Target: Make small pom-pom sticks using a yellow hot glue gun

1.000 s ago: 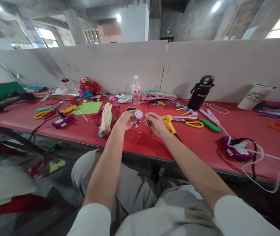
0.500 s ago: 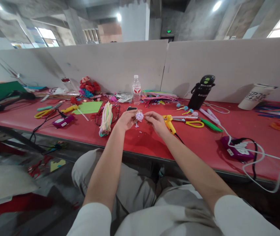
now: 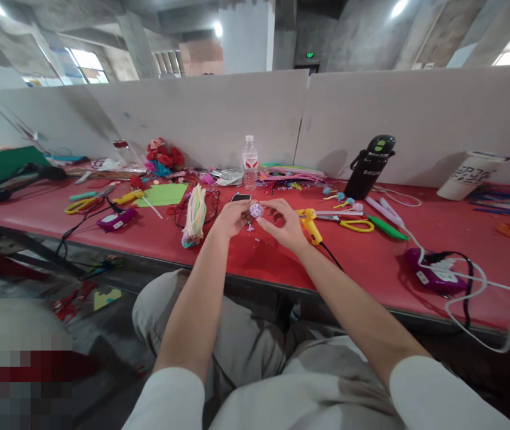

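My left hand [image 3: 232, 217] pinches a small fuzzy lilac pompom flower [image 3: 256, 209] above the red table [image 3: 362, 257]. My right hand [image 3: 284, 223] is closed beside it, fingertips touching the flower from the right. Small lilac scraps lie on the table under my hands. A bundle of pastel pipe cleaners [image 3: 194, 216] lies just left of my left hand. A yellow glue gun [image 3: 307, 223] lies right of my right hand.
Yellow-handled scissors [image 3: 354, 224], a green tool [image 3: 387, 228], a black flask [image 3: 368, 166], a water bottle [image 3: 249, 162], a white cup [image 3: 469, 175], a purple power strip with cables [image 3: 436, 277], green paper [image 3: 162, 195] and red paper flowers [image 3: 163, 158] lie about. Grey partitions back the table.
My right hand has moved left, closing the gap until its fingers touch the flower held in my left hand.
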Demonstrator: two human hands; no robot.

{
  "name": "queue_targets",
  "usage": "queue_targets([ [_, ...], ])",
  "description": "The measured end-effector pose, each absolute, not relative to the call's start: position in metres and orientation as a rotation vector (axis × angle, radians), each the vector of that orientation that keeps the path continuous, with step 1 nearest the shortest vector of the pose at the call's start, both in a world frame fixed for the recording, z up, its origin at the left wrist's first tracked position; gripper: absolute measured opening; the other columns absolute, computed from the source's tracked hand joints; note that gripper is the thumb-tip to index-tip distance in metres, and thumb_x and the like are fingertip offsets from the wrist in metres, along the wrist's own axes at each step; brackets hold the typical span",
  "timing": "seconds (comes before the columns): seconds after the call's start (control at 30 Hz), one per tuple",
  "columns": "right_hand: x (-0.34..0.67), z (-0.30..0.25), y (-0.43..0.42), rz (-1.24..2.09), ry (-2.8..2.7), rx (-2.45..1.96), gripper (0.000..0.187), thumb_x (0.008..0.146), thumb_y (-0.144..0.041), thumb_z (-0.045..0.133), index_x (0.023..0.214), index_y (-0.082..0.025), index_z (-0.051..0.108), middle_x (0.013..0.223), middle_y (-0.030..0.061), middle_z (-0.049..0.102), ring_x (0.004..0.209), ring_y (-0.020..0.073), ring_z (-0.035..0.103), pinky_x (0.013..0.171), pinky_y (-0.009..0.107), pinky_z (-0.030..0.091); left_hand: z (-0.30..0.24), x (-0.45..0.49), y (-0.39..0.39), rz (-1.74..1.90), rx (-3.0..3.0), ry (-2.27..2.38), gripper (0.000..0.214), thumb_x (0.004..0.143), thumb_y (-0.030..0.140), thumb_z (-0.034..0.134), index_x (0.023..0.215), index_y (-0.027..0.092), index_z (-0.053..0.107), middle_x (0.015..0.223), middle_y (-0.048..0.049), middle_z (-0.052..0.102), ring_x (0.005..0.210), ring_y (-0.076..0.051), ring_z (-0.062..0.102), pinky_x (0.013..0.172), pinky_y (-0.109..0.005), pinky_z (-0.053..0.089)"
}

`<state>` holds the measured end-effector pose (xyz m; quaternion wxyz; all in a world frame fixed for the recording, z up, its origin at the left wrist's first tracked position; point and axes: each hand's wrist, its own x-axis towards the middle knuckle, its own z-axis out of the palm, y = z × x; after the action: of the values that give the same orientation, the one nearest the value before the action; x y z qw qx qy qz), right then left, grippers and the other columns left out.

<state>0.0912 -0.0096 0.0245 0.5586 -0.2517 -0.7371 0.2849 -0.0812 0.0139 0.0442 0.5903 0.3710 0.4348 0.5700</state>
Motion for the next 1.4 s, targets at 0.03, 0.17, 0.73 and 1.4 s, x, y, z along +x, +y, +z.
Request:
queue_targets([
  [0.03,0.091,0.025,-0.010,0.653,-1.749,-0.591,0.039,0.080,-0.041,0.069,0.117,-0.031,0.066,0.107,0.0059,0.059,0.086,0.0194,0.056,0.073,0.034,0.049,0.044,-0.081,0.014,1.327,0.860,1.017,0.015,0.071,0.006,0.067,0.083,0.011,0.073,0.073,-0.0063,0.070,0.060,-0.010,0.061,0.057,-0.019,0.048],
  [0.17,0.090,0.023,-0.009,0.608,-1.765,-0.590,0.043,0.080,-0.041,0.069,0.122,-0.033,0.063,0.111,0.0064,0.058,0.086,0.0192,0.055,0.074,0.036,0.050,0.046,-0.080,0.013,1.333,0.861,1.033,0.013,0.069,0.010,0.073,0.081,0.012,0.073,0.070,-0.0050,0.070,0.060,-0.010,0.061,0.058,-0.020,0.048],
  [0.73,0.086,0.012,0.001,0.462,-1.841,-0.592,0.028,0.086,-0.042,0.064,0.111,-0.031,0.069,0.104,0.0073,0.058,0.099,0.0234,0.056,0.087,0.041,0.049,0.040,-0.081,0.016,1.359,0.894,1.069,0.017,0.059,0.016,0.082,0.071,0.011,0.071,0.065,-0.0037,0.066,0.058,-0.010,0.058,0.057,-0.022,0.047],
  [1.4,0.086,0.021,0.001,0.868,-1.468,-0.641,0.025,0.082,-0.046,0.066,0.093,-0.024,0.064,0.094,0.0034,0.065,0.079,0.0162,0.057,0.071,0.030,0.046,0.042,-0.091,0.014,1.406,1.018,0.995,0.025,0.069,0.020,0.077,0.092,0.013,0.070,0.082,-0.0065,0.070,0.069,-0.012,0.063,0.066,-0.024,0.050],
])
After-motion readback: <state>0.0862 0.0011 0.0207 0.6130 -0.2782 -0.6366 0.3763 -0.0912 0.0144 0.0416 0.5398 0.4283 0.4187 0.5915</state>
